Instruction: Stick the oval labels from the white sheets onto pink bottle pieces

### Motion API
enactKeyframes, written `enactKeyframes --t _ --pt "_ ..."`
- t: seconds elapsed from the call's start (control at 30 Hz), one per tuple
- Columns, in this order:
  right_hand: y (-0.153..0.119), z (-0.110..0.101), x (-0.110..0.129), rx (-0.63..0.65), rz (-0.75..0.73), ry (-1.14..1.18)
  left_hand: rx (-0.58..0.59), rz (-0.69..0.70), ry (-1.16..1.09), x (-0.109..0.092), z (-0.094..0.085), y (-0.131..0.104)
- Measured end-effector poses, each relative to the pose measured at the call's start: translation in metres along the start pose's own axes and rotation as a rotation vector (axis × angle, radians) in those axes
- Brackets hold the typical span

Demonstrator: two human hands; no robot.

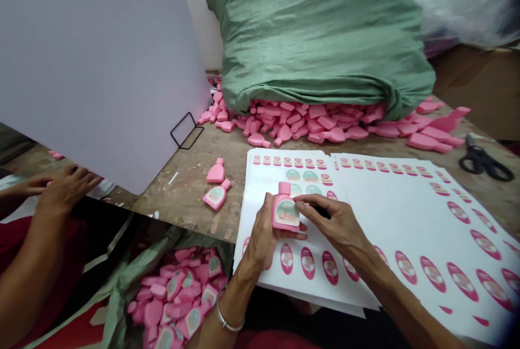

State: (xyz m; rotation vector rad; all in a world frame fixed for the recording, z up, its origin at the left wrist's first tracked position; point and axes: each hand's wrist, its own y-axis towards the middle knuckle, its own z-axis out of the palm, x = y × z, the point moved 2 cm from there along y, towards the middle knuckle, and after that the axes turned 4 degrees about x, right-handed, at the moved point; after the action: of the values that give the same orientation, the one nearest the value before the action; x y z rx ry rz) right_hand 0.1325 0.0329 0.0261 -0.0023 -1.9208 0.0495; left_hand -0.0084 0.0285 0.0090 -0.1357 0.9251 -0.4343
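My left hand [262, 232] grips a small pink plastic bottle [285, 224] upright, its cap on top. An arched sticker [287, 211] with a pale green upper part covers the bottle's front. The thumb and forefinger of my right hand [331, 218] close on the sticker's upper right edge, against the bottle. Both hands are above a printed sticker sheet [276, 175] with small labels, green arched ones and pink ovals. On the table to the left lie a labelled pink bottle [216, 195] and another pink bottle [216, 172] with no label showing.
A second sticker sheet [377, 197] lies at right, near black scissors [483, 162]. Behind, pink bottles [292, 118] spill from a green sack [320, 34]. Below left, an open sack [122, 300] holds labelled bottles. A board [93, 67] partly screens a co-worker's hands [67, 186].
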Motion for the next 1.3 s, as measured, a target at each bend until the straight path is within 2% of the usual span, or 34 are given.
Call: enactKeyframes --t 0.13,0.23,0.3,0.33,0.47,0.5,0.57,0.63,0.7,0.77,0.8,0.87,0.93,1.03,1.2,1.3 --pt "0.002 -0.001 -0.005 -0.024 -0.044 -0.082 0.145 0.072 0.138 -0.004 0.002 -0.003" --pt "0.002 -0.005 -0.004 -0.150 -0.144 -0.268 0.173 0.078 0.156 -0.006 0.002 -0.006" --pt "0.003 -0.005 -0.003 -0.201 -0.145 -0.307 0.179 0.058 0.153 -0.007 0.004 -0.008" --pt "0.004 -0.003 -0.003 -0.176 -0.114 -0.273 0.189 0.045 0.170 -0.007 0.005 -0.009" --pt "0.012 0.007 -0.006 0.076 -0.024 -0.008 0.301 -0.050 0.260 -0.005 0.008 -0.015" --pt "0.016 0.006 -0.008 0.094 -0.015 0.026 0.337 -0.079 0.256 -0.005 0.006 -0.018" --pt "0.024 -0.006 -0.014 0.047 0.026 0.024 0.374 -0.097 0.247 -0.010 -0.001 -0.023" --pt "0.036 -0.027 -0.024 -0.057 0.077 -0.062 0.278 -0.030 0.344 -0.020 -0.016 -0.027" --pt "0.054 -0.052 -0.036 -0.154 0.060 -0.190 0.029 0.078 0.534 -0.032 -0.040 -0.029" --pt "0.077 -0.077 -0.048 -0.226 -0.024 -0.354 -0.266 0.179 0.717 -0.041 -0.069 -0.028" --pt "0.090 -0.088 -0.054 -0.260 -0.050 -0.457 -0.378 0.228 0.793 -0.044 -0.084 -0.025" --pt "0.118 -0.108 -0.063 -0.328 -0.065 -0.655 -0.519 0.333 0.965 -0.045 -0.109 -0.016" --pt "0.145 -0.124 -0.070 -0.383 -0.051 -0.794 -0.548 0.424 1.078 -0.044 -0.127 -0.004" --pt "0.176 -0.133 -0.079 -0.434 -0.041 -0.902 -0.514 0.439 1.185 -0.044 -0.136 0.011" --pt "0.202 -0.126 -0.091 -0.478 -0.043 -1.028 -0.500 0.342 1.352 -0.053 -0.126 0.024" --pt "0.205 -0.123 -0.086 -0.483 -0.062 -1.053 -0.504 0.431 1.513 -0.061 -0.116 0.025"
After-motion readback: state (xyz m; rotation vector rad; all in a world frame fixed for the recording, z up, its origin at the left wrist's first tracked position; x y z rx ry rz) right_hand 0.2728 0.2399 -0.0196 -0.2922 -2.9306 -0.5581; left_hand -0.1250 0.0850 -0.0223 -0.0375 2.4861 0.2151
